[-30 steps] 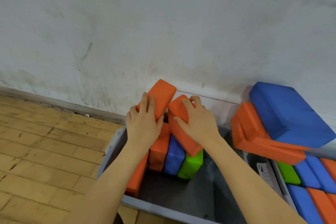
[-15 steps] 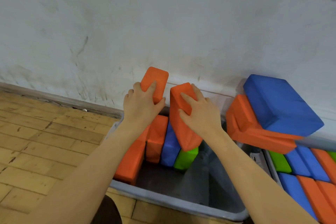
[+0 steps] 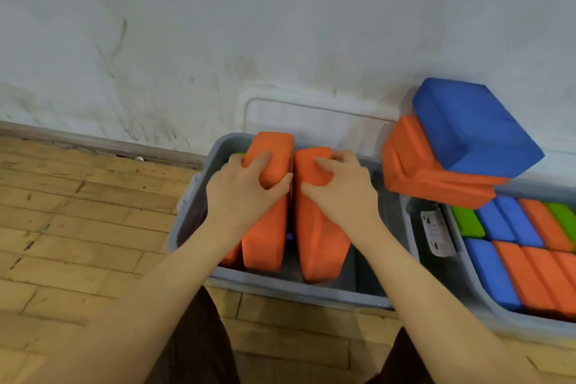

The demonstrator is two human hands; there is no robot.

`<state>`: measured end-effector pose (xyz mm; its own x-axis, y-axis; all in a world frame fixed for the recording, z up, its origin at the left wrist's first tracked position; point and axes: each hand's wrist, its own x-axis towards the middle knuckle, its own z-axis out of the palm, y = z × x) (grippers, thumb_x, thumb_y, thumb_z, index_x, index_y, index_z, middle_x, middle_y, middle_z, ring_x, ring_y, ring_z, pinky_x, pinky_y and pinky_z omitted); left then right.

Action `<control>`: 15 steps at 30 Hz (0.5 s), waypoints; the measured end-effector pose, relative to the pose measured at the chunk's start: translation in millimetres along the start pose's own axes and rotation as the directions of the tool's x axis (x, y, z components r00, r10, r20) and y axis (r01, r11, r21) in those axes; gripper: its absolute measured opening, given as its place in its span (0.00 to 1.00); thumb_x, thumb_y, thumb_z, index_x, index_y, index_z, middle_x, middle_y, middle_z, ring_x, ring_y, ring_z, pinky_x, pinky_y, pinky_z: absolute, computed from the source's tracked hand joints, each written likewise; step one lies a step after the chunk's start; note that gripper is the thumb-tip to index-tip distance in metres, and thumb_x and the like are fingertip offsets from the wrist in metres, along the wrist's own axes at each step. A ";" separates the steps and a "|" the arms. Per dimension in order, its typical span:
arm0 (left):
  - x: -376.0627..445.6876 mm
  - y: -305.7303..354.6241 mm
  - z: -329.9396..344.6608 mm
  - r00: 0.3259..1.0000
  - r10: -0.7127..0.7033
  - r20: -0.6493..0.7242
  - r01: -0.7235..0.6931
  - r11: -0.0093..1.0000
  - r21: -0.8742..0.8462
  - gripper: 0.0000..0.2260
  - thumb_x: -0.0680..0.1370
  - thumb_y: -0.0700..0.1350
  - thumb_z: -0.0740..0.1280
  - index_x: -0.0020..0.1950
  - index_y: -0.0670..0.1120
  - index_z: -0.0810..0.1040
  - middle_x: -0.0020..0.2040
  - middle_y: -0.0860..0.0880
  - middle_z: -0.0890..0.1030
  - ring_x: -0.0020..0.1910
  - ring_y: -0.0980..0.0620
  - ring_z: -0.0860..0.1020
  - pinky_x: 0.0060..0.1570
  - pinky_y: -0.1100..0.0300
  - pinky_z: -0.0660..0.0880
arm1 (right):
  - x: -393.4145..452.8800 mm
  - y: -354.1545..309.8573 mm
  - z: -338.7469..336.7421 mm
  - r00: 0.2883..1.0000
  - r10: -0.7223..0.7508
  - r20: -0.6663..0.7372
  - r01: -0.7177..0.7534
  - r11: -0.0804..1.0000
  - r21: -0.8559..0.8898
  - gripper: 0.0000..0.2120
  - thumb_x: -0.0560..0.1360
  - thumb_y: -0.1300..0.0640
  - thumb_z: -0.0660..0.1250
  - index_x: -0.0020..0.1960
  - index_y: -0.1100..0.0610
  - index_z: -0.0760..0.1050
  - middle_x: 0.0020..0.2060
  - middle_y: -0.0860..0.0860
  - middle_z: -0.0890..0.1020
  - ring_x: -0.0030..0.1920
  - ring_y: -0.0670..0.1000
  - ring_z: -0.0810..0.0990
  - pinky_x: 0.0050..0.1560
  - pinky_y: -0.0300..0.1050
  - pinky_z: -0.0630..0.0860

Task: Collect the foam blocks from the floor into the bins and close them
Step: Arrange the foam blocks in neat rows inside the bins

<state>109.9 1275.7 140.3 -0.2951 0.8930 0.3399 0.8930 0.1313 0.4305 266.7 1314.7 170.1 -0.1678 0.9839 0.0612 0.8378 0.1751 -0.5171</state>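
1. Both orange blocks have been lowered since the earlier frames, from a tilted hold above the stacked blocks to a near-upright stand inside the grey bin (image 3: pixel 282 288).
2. The left hand (image 3: pixel 241 193) is curled over the top of the left orange block (image 3: pixel 268 221); the right hand (image 3: pixel 343 193) is curled over the top of the right orange block (image 3: pixel 318 237). The two blocks are set side by side, nearly touching.
3. Most of what lies under and behind the held blocks is hidden. Only a green sliver (image 3: pixel 240 153) is seen just beyond the left hand's fingers, and part of another orange block (image 3: pixel 230 257) below the left wrist.
4. Whether the held blocks reach the bin floor cannot be told.
5. Well to the right of the right hand, a second bin (image 3: pixel 486 309) is cut off by the frame edge; it is packed with blue, orange and green blocks in rows.
6. Beyond the right hand, a large blue block (image 3: pixel 473 125) is rested on tilted orange blocks (image 3: pixel 417 165) against the wall.
7. A pale bin lid (image 3: pixel 314 117) is leaned on the wall beyond both hands.
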 end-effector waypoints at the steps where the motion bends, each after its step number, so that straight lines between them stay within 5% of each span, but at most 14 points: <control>1: -3.2 -5.0 5.5 1.000 0.007 0.029 -0.008 1.000 0.023 0.29 0.68 0.67 0.57 0.57 0.49 0.81 0.46 0.40 0.80 0.37 0.39 0.79 0.34 0.53 0.74 | -2.3 1.9 4.3 1.000 0.018 0.003 -0.018 1.000 0.015 0.28 0.67 0.44 0.69 0.66 0.45 0.71 0.67 0.45 0.66 0.63 0.56 0.66 0.61 0.55 0.69; 7: -14.0 -28.0 25.6 0.989 0.047 0.142 -0.060 0.994 0.089 0.33 0.70 0.68 0.53 0.65 0.49 0.75 0.64 0.37 0.73 0.51 0.35 0.77 0.48 0.46 0.74 | -22.5 16.4 43.3 0.998 0.057 0.020 -0.059 0.992 0.111 0.28 0.69 0.45 0.69 0.68 0.43 0.69 0.71 0.44 0.61 0.63 0.56 0.62 0.61 0.59 0.68; 12: -19.0 -27.9 32.1 0.980 0.105 0.168 -0.118 0.991 0.069 0.28 0.70 0.65 0.56 0.57 0.46 0.77 0.56 0.36 0.74 0.41 0.36 0.77 0.38 0.47 0.76 | -21.5 20.5 73.4 0.989 0.145 0.022 -0.146 0.977 0.153 0.28 0.71 0.47 0.69 0.69 0.45 0.68 0.71 0.47 0.59 0.65 0.58 0.61 0.63 0.59 0.66; 15: -17.8 -23.6 32.2 0.966 0.074 0.249 -0.113 0.982 0.149 0.27 0.69 0.64 0.54 0.59 0.47 0.70 0.59 0.38 0.69 0.47 0.38 0.74 0.41 0.49 0.73 | -20.7 27.6 85.3 0.993 0.120 -0.001 -0.118 0.979 0.164 0.27 0.71 0.46 0.70 0.68 0.46 0.70 0.71 0.49 0.60 0.67 0.57 0.61 0.64 0.52 0.60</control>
<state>105.0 1270.6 97.2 -0.1344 0.9793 0.1514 0.9613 0.0917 0.2600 249.0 1296.1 81.8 -0.0661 0.9978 -0.0004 0.7551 0.0497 -0.6537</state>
